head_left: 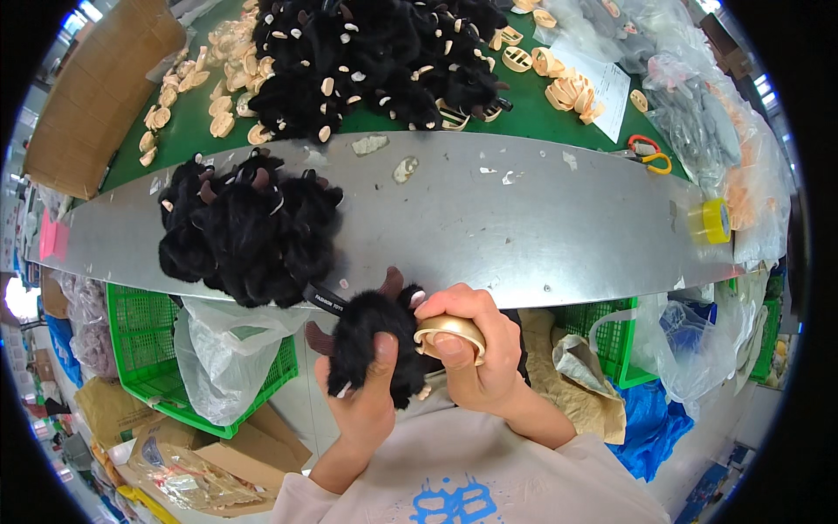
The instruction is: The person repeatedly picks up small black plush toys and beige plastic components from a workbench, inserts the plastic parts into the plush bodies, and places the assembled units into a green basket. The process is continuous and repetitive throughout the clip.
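Note:
My left hand [365, 412] is closed around a small black furry plush toy [356, 327] with brown horns, thumb pressed into the fur. A black ribbon tag [325, 298] sticks out from the toy's upper left. My right hand [496, 354] grips a shiny gold, rounded, hollow piece [456, 328], thumb at its opening and fingers over the far side. The gold piece is against or just beside the toy's right side; I cannot tell whether they are joined. Both are held in front of the metal table's near edge.
More black plush toys lie on the metal table [489, 201] at left and in a heap [349, 65] on the green surface. Peach-coloured plastic parts [572, 92], scissors [648, 153] and yellow tape [716, 221] lie around. Green crates [144, 341] stand below the table.

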`<control>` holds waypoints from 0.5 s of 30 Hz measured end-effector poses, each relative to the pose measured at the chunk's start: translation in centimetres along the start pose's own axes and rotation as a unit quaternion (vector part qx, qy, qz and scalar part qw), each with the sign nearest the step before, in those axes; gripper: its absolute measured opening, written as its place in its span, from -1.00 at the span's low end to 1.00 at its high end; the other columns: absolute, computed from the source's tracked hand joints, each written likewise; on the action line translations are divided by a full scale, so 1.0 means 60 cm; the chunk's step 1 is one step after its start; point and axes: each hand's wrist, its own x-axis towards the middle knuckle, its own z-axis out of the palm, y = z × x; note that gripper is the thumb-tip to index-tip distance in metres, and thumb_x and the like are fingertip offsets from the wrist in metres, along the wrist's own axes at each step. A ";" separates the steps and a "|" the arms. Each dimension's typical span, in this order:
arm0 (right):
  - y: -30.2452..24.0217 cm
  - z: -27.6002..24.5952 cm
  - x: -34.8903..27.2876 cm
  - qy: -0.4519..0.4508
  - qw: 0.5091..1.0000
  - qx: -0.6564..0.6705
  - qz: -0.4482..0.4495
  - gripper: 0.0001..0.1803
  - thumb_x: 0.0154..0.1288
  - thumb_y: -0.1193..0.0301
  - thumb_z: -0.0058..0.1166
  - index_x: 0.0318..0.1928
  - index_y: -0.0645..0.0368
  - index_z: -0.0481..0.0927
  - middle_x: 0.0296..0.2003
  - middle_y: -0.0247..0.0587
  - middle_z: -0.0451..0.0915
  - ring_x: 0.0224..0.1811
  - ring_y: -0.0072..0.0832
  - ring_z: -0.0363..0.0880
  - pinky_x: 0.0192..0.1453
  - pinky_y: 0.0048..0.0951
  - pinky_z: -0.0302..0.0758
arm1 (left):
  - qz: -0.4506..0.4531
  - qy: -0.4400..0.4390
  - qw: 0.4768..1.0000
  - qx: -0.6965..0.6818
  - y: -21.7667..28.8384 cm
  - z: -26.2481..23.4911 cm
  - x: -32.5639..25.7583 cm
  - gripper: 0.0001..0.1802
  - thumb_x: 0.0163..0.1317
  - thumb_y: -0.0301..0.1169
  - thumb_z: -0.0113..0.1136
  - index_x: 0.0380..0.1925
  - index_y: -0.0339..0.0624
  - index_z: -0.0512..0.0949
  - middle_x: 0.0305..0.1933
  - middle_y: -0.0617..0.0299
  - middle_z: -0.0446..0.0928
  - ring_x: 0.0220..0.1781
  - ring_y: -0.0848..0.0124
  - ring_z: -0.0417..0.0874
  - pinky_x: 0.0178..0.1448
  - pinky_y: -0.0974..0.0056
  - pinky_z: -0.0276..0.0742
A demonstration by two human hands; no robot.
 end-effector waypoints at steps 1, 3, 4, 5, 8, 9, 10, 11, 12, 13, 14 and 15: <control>0.000 -0.003 0.000 -0.003 1.000 0.006 0.008 -0.75 0.46 0.36 0.06 -0.06 0.34 0.52 -0.31 -0.07 0.62 -0.43 -0.42 0.62 -0.35 -0.52 0.53 | 0.004 0.003 1.000 0.005 0.000 0.001 -0.001 -0.78 0.33 -0.45 0.29 -0.12 -0.38 0.62 -0.15 0.27 0.65 -0.12 0.57 0.56 0.00 0.42 0.47; 0.000 -0.007 0.000 -0.007 1.000 -0.004 0.009 -0.75 0.43 0.38 0.09 -0.07 0.35 0.52 -0.31 -0.06 0.62 -0.42 -0.39 0.63 -0.36 -0.50 0.54 | 0.003 0.004 1.000 0.024 -0.004 -0.002 -0.001 -0.79 0.34 -0.44 0.28 -0.13 -0.39 0.62 -0.16 0.28 0.65 -0.15 0.58 0.55 -0.02 0.43 0.47; 0.001 -0.009 -0.002 -0.008 1.000 -0.021 0.003 -0.75 0.41 0.40 0.12 -0.07 0.35 0.52 -0.30 -0.06 0.62 -0.42 -0.36 0.63 -0.37 -0.49 0.54 | 0.002 0.005 0.999 0.035 -0.005 -0.004 -0.002 -0.80 0.35 -0.44 0.27 -0.14 -0.39 0.62 -0.17 0.28 0.65 -0.16 0.59 0.55 -0.03 0.43 0.47; 0.003 -0.011 -0.002 -0.010 0.999 -0.038 -0.003 -0.75 0.38 0.41 0.15 -0.07 0.36 0.52 -0.30 -0.06 0.62 -0.42 -0.34 0.63 -0.38 -0.48 0.55 | 0.007 0.006 0.999 0.039 -0.002 0.001 -0.002 -0.81 0.34 -0.44 0.28 -0.17 -0.38 0.62 -0.20 0.28 0.64 -0.17 0.59 0.54 -0.05 0.43 0.46; 0.012 0.005 0.001 0.024 0.972 -0.185 -0.140 -0.70 0.23 0.49 0.25 -0.08 0.36 0.52 -0.30 -0.03 0.61 -0.41 -0.25 0.61 -0.41 -0.43 0.55 | 0.047 0.019 0.996 0.079 0.002 0.021 -0.002 -0.84 0.32 -0.46 0.31 -0.24 -0.37 0.60 -0.27 0.30 0.62 -0.22 0.59 0.53 -0.11 0.45 0.44; 0.012 0.010 -0.002 0.039 0.970 -0.191 -0.146 -0.63 0.09 0.54 0.31 -0.09 0.37 0.51 -0.31 -0.01 0.60 -0.42 -0.20 0.59 -0.44 -0.39 0.53 | 0.074 0.029 0.991 0.110 -0.001 0.026 -0.005 -0.84 0.30 -0.46 0.32 -0.26 -0.36 0.60 -0.30 0.31 0.61 -0.23 0.60 0.52 -0.12 0.46 0.43; 0.014 0.012 -0.005 0.039 0.967 -0.204 -0.147 -0.64 0.13 0.54 0.29 -0.07 0.37 0.50 -0.29 0.01 0.60 -0.41 -0.20 0.59 -0.42 -0.38 0.54 | 0.104 0.040 0.984 0.141 -0.005 0.027 -0.008 -0.85 0.29 -0.47 0.33 -0.29 -0.35 0.59 -0.32 0.32 0.60 -0.25 0.60 0.52 -0.14 0.47 0.42; 0.017 0.012 -0.005 0.039 0.964 -0.217 -0.149 -0.64 0.18 0.53 0.26 -0.05 0.38 0.48 -0.28 0.03 0.60 -0.39 -0.19 0.60 -0.39 -0.36 0.55 | 0.121 -0.003 0.975 0.188 -0.006 0.010 -0.010 -0.85 0.25 -0.49 0.36 -0.32 -0.34 0.58 -0.35 0.34 0.58 -0.28 0.60 0.50 -0.21 0.48 0.40; 0.020 0.013 -0.005 0.040 0.961 -0.230 -0.150 -0.65 0.22 0.52 0.23 -0.02 0.38 0.47 -0.27 0.05 0.61 -0.38 -0.18 0.60 -0.36 -0.34 0.55 | 0.136 -0.003 0.971 0.197 -0.013 0.007 -0.009 -0.85 0.26 -0.49 0.36 -0.32 -0.34 0.58 -0.35 0.34 0.58 -0.29 0.61 0.50 -0.22 0.48 0.40; 0.028 0.018 -0.002 0.057 0.958 -0.236 -0.156 -0.58 0.06 0.53 0.33 -0.07 0.38 0.49 -0.32 0.03 0.57 -0.44 -0.19 0.54 -0.43 -0.34 0.51 | 0.153 -0.005 0.967 0.204 -0.020 0.005 -0.004 -0.85 0.27 -0.48 0.35 -0.31 -0.34 0.59 -0.35 0.34 0.59 -0.31 0.61 0.49 -0.24 0.48 0.40; 0.027 0.020 -0.001 0.051 0.964 -0.224 -0.134 -0.55 0.08 0.47 0.33 -0.05 0.38 0.48 -0.30 0.05 0.56 -0.40 -0.16 0.54 -0.39 -0.31 0.52 | 0.170 -0.008 0.962 0.212 -0.024 0.004 0.000 -0.85 0.27 -0.47 0.35 -0.31 -0.34 0.59 -0.34 0.35 0.59 -0.32 0.62 0.48 -0.26 0.48 0.40; 0.026 0.022 0.000 0.046 0.970 -0.212 -0.112 -0.52 0.11 0.41 0.32 -0.02 0.39 0.47 -0.28 0.06 0.56 -0.36 -0.14 0.54 -0.35 -0.28 0.53 | 0.128 -0.008 0.974 0.189 -0.024 0.004 0.004 -0.85 0.28 -0.46 0.34 -0.30 -0.33 0.59 -0.34 0.35 0.59 -0.32 0.63 0.48 -0.26 0.49 0.39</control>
